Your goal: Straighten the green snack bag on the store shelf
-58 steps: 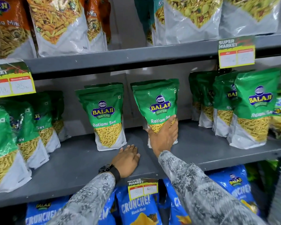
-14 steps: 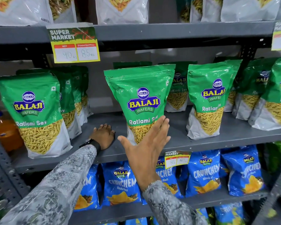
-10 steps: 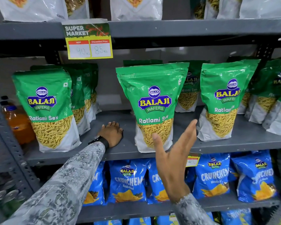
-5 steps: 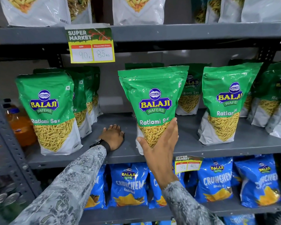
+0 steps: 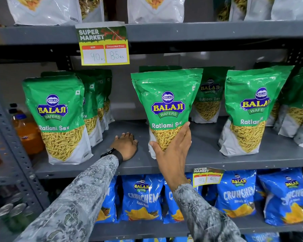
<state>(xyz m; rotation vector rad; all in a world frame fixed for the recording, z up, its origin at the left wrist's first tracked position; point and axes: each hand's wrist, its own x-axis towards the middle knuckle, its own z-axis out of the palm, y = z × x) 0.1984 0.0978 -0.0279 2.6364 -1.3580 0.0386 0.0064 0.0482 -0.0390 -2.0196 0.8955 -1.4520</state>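
A green Balaji "Ratlami Sev" snack bag (image 5: 166, 100) stands on the grey middle shelf (image 5: 208, 154), its top leaning slightly left. My right hand (image 5: 173, 151) cups the bag's lower front, thumb at its left bottom corner and fingers up its right side. My left hand (image 5: 126, 145) lies palm down and flat on the shelf just left of the bag, not touching it; a black watch is on that wrist.
More green bags stand at left (image 5: 58, 117), right (image 5: 250, 110) and behind (image 5: 208, 96). A price tag (image 5: 103, 44) hangs from the upper shelf. Blue Crunchem bags (image 5: 143, 198) fill the shelf below. Orange bottles (image 5: 26, 133) sit far left beside a grey upright.
My right hand, open and off the bag a second ago, came back up and now holds the bag's lower front. My left hand stayed flat on the shelf.
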